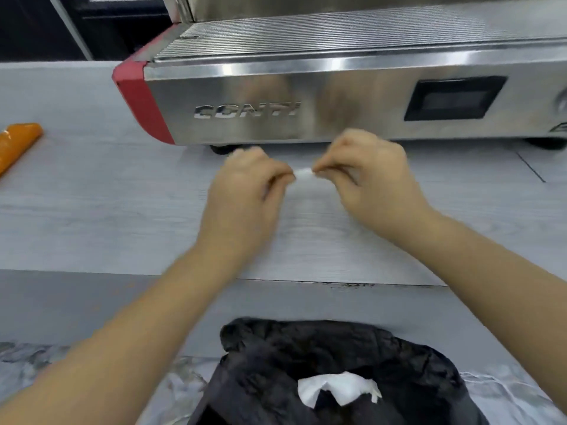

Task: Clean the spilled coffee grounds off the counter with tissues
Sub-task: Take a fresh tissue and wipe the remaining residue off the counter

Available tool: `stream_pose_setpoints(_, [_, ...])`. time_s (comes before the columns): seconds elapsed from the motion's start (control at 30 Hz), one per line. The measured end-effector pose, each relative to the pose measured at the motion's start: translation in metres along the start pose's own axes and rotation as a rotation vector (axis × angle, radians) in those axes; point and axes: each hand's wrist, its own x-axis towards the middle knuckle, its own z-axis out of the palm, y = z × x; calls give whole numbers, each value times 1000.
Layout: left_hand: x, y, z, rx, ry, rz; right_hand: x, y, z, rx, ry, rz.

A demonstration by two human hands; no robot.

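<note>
Pinching thin white tissue (303, 173): left hand (245, 191), right hand (368, 185) fingers, above pale woodgrain counter (92, 216).

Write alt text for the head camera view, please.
Two bare hands, left hand and right hand, pinch a small white tissue between them above a grey counter, before a steel coffee machine. Below, a black bin bag holds crumpled tissue.

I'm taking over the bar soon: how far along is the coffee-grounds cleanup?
Nearly finished, it seems. Done: no grounds show on the grey counter, and a used white tissue already lies in the black bin bag below. In hand: the left hand and right hand pinch a small white tissue piece between them. Left: binning that piece.
</note>
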Motion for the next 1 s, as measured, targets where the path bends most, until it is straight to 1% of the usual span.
stream_pose_setpoints(0.03, [11,-15,6,29,-21,5,11,5,13,-38,-5,-3])
stream_pose_setpoints(0.1, [22,-38,16,72,-97,-3,24,11,37,-129,-73,3])
stream_pose_setpoints(0.17, [23,-50,23,25,-151,-50,27,15,51,-201,-139,37])
stream_pose_setpoints(0.27, [22,-56,28,-98,-129,-156,25,18,57,-122,-155,139])
stream_pose_setpoints(0.33, [23,-54,26,-123,-150,-170,23,18,53,-38,-147,164])
stream_pose_setpoints(0.4, [20,-49,20,-164,-202,-156,17,14,42,5,-164,155])
stream_pose_setpoints(0.5, [0,-30,4,-212,-271,-120,-6,0,21,33,-201,93])
stream_pose_setpoints(0.6, [-37,-4,-13,-229,-274,-46,-46,-22,-3,56,-229,71])
stream_pose_setpoints(0.7, [-73,21,-29,-284,-288,-22,-88,-46,-22,72,-230,115])
stream_pose_setpoints(0.77, [-85,29,-36,-272,-293,-10,-104,-57,-26,79,-213,151])
stream_pose_setpoints(0.87, [-75,23,-44,-266,-262,-6,-91,-59,-22,122,-166,160])
stream_pose_setpoints(1.0, [-33,-18,-46,-162,-147,-74,-22,-47,12,134,-113,62])
